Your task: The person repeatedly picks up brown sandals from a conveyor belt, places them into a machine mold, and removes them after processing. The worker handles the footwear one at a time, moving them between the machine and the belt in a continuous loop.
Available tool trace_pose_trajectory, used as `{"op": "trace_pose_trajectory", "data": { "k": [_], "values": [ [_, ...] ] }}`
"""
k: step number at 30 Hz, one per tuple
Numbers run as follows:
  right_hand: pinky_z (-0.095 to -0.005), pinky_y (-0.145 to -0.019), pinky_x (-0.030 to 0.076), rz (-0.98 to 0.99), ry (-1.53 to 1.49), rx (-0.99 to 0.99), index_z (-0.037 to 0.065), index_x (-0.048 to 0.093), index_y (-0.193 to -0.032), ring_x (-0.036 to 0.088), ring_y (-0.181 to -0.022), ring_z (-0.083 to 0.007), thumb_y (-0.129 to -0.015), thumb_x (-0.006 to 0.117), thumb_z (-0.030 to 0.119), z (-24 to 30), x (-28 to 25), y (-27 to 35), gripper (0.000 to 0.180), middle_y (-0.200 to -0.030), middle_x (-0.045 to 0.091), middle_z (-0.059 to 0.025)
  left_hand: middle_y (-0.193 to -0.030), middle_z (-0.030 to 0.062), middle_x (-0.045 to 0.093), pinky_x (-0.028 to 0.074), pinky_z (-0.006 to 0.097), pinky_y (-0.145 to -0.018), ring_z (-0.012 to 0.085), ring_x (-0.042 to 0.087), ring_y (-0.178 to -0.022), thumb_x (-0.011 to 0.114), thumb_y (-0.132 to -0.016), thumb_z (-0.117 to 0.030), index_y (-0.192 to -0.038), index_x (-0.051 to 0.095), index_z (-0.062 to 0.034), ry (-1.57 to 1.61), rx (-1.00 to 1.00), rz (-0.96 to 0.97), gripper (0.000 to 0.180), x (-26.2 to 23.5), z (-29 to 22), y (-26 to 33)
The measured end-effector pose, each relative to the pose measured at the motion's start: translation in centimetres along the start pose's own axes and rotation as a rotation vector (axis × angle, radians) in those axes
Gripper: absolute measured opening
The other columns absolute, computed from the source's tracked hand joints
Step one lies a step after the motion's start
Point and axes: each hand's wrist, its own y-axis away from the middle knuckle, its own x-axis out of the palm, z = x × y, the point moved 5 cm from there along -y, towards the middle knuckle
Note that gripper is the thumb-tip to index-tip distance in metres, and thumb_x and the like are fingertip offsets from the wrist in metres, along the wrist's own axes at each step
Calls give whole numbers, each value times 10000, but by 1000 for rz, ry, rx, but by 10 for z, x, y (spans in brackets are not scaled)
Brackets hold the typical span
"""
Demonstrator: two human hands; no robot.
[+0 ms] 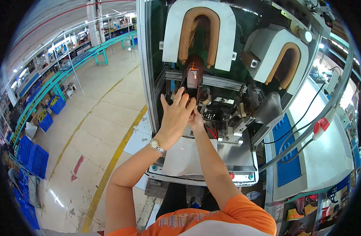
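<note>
A dark brown leather shoe upper (193, 76) is seated in the machine below the tan U-shaped pad (184, 39), with an orange light line across its top. My left hand (175, 114) lies over the near end of the upper, fingers spread and thumb out to the left. It wears a ring, with a watch on the wrist. Just to its right, my right hand (196, 120) has its fingers curled at the upper's near end. The left hand partly hides those fingers and the edge they hold.
A second white press head (280, 59) with a tan pad hangs at the right, above a metal form (269, 110). A white sheet (184, 157) covers part of the front ledge, near a red button (232, 176). Blue crates (33, 157) and a green conveyor (70, 70) stand left.
</note>
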Motion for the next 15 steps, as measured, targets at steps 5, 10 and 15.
{"op": "trace_pose_trajectory", "data": {
  "k": [5, 10, 15],
  "values": [
    [-338, -858, 476, 9, -9, -11, 98, 538, -1018, 570, -950, -167, -902, 447, 261, -2, 21, 13, 219, -1029, 599, -34, -1147, 93, 450, 255, 627, -909, 243, 291, -1239, 594, -661, -13, -1097, 513, -92, 0, -20, 18, 450, 0, 7, 2],
    [-344, -853, 481, -44, -17, -28, 75, 535, -1015, 576, -937, -177, -895, 462, 262, 4, 18, 14, 234, -1019, 601, -54, -1146, 81, 449, 256, 633, -907, 239, 286, -1241, 592, -657, -8, -1077, 513, -107, 29, -3, 13, 439, 0, 11, 3],
    [-350, -838, 493, -6, -20, -29, 67, 535, -1014, 581, -932, -181, -891, 468, 258, -1, 20, 17, 238, -1004, 606, -63, -1146, 75, 450, 256, 637, -905, 237, 283, -1244, 577, -667, -10, -1068, 512, -107, 20, -7, 6, 418, 3, 12, 4]
  ]
}}
